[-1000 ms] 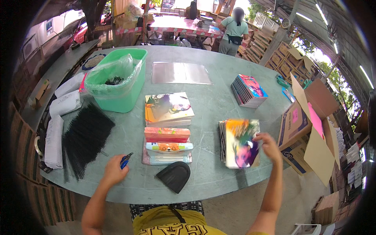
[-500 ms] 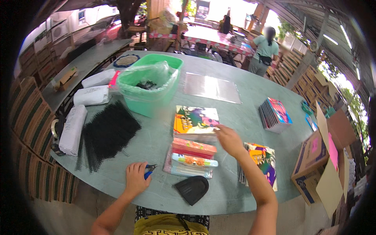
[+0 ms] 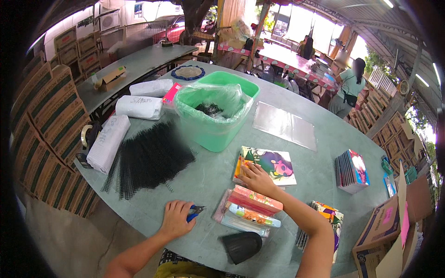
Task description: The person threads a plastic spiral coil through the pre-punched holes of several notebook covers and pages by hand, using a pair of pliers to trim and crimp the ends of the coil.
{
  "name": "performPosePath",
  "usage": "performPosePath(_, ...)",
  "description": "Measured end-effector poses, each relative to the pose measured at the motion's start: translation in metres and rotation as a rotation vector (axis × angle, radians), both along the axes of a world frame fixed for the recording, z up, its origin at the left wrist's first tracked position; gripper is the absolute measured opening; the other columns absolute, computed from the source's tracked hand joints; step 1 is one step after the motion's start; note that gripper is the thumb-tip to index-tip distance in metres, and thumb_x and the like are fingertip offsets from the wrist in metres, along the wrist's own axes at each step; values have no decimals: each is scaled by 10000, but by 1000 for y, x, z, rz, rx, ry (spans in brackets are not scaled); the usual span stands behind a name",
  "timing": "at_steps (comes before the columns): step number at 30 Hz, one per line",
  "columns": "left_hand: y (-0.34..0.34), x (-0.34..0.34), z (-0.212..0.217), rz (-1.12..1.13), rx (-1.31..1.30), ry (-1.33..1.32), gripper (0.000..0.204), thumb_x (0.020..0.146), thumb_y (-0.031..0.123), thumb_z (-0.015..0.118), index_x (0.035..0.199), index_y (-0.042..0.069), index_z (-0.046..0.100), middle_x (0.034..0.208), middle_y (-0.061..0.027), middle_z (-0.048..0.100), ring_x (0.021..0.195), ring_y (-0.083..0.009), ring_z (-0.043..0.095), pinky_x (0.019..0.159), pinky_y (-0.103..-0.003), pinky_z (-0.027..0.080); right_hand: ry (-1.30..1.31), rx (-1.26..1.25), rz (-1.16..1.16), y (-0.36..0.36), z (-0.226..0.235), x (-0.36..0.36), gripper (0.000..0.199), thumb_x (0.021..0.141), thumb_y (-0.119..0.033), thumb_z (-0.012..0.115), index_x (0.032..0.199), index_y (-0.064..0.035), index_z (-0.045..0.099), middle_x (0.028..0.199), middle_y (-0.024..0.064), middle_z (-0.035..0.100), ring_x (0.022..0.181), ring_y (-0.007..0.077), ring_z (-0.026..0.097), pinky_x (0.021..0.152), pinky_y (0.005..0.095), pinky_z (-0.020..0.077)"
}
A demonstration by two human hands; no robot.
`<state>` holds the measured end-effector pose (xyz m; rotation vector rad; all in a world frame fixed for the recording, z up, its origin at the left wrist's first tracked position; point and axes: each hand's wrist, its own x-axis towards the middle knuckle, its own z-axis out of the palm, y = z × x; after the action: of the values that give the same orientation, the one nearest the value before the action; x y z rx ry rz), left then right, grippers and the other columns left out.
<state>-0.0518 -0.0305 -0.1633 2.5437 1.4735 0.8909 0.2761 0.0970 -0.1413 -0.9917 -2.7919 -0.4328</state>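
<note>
My left hand (image 3: 177,219) rests on the table near its front edge, closed around blue-handled cutting pliers (image 3: 194,212) whose jaws point right. My right hand (image 3: 256,179) lies with spread fingers over the lower left part of a stack of colourful notebooks (image 3: 276,165). Just in front of that stack are a red and pink box-like bundle (image 3: 259,199), an orange and light-blue pack (image 3: 255,215) and a flat clear packet (image 3: 243,225). A black rounded pad-like object (image 3: 243,246) lies nearest me. To the left, black spiral binding coils (image 3: 153,157) are fanned out.
A green bin (image 3: 211,136) lined with clear plastic holds black coils. White rolls (image 3: 109,143) lie left, clear plastic sheets (image 3: 285,127) beyond. More notebooks (image 3: 353,171) (image 3: 330,222) and an open carton (image 3: 378,227) stand right. A person (image 3: 348,85) stands in the back.
The view has swung left. My right hand has moved from the notebook stack's right edge to its left side, and the top cover looks different. My left hand keeps the pliers.
</note>
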Motion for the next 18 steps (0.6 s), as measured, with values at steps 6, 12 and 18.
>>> performPosePath(6,0,0,-2,-10,6,-9,481,660,217,659,1086,29,537,1009,-124,527,983,-296,479,867,-443,343,21,91,8,-33,-1,30,405,819,-165,504,1215,-82,494,1286,218,464,1144,317,532,877,388,506)
performPosePath(12,-1,5,9,0,116,85,493,708,284,682,1095,19,532,1057,-161,525,1050,-345,461,974,-471,306,825,222,-349,-34,103,39,287,793,-49,608,1080,-39,595,955,146,628,705,257,598,617,332,480)
performPosePath(18,40,84,98,-323,-692,-1112,510,794,224,693,1208,23,475,1222,-152,501,1093,-236,510,929,-395,411,1785,142,-194,-123,197,-17,370,860,-109,603,1206,3,535,1007,74,618,841,103,568,737,250,469)
